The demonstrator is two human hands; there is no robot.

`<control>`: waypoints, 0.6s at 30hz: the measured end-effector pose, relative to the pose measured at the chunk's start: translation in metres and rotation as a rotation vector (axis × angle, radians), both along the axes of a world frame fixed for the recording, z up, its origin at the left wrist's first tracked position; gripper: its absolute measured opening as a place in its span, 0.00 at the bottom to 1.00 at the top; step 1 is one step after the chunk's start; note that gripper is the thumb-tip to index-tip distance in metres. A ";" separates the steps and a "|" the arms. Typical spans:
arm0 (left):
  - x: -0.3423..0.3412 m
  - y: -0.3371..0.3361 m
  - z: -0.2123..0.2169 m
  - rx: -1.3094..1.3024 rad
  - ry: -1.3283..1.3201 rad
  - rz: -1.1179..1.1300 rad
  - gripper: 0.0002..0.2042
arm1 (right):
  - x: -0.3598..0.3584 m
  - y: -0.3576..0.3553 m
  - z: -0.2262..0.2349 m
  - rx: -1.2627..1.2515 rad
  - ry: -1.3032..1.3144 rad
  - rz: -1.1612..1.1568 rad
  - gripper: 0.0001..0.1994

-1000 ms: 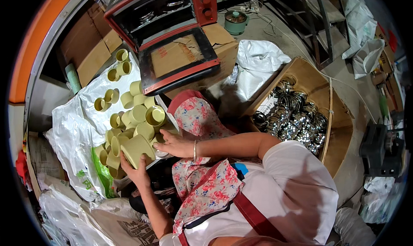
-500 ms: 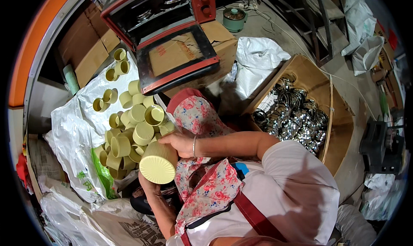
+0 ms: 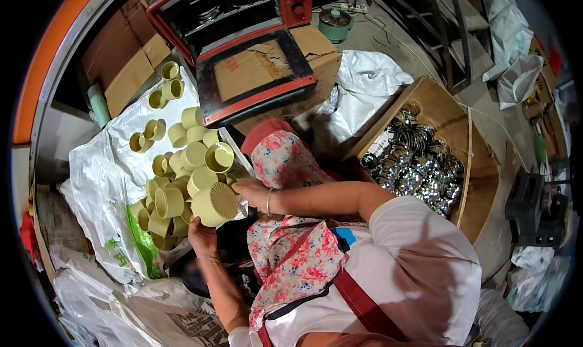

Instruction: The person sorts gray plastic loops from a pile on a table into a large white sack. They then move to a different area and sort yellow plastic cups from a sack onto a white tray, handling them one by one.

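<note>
A pale yellow-green cup [image 3: 214, 205] is between my hands, tipped so that its ribbed base faces up and right. My left hand [image 3: 202, 236] grips its lower left side with thumb and fingers. At the cup's right side is my right hand [image 3: 252, 195], its fingers closed against the wall and partly hidden. Just beyond lies a heap of similar cups [image 3: 195, 155], some on their sides, some base up. The heap rests on a white plastic sheet [image 3: 100, 183].
A red toaster oven [image 3: 255, 80] stands ahead with its door down. On the right, a cardboard box [image 3: 477, 177] holds many shiny metal rings [image 3: 419, 165]. A white sack [image 3: 367, 83] and a green pot [image 3: 334, 26] are farther back. Crumpled plastic bags [image 3: 103, 301] lie at lower left.
The held cup has moved away from me toward the heap, and its base has swung from facing me to up and right. My left hand has come into view at its lower left.
</note>
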State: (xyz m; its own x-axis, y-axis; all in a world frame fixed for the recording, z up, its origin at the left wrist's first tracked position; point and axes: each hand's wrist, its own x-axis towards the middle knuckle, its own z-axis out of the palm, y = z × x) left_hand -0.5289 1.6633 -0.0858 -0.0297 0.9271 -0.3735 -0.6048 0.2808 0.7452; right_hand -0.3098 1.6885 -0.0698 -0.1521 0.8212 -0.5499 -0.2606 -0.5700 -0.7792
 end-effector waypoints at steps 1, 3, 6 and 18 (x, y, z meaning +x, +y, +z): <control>-0.004 0.001 -0.007 0.013 0.041 0.026 0.10 | -0.006 0.000 -0.013 0.018 -0.024 0.043 0.17; 0.008 0.006 -0.014 -0.045 0.101 0.068 0.09 | -0.009 0.000 -0.040 0.053 -0.077 0.110 0.17; 0.018 0.011 -0.030 -0.111 0.149 0.113 0.07 | -0.019 -0.005 -0.063 0.181 -0.290 0.184 0.16; 0.033 0.009 -0.026 -0.066 0.335 0.015 0.06 | -0.018 -0.010 -0.060 0.337 -0.397 0.340 0.15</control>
State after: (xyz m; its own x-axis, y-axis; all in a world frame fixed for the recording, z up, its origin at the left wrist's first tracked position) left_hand -0.4961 1.6720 -0.1114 -0.1745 0.8999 -0.3997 -0.3339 0.3278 0.8838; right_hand -0.3277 1.6785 -0.1297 -0.2725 0.9012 -0.3370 0.2389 -0.2759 -0.9310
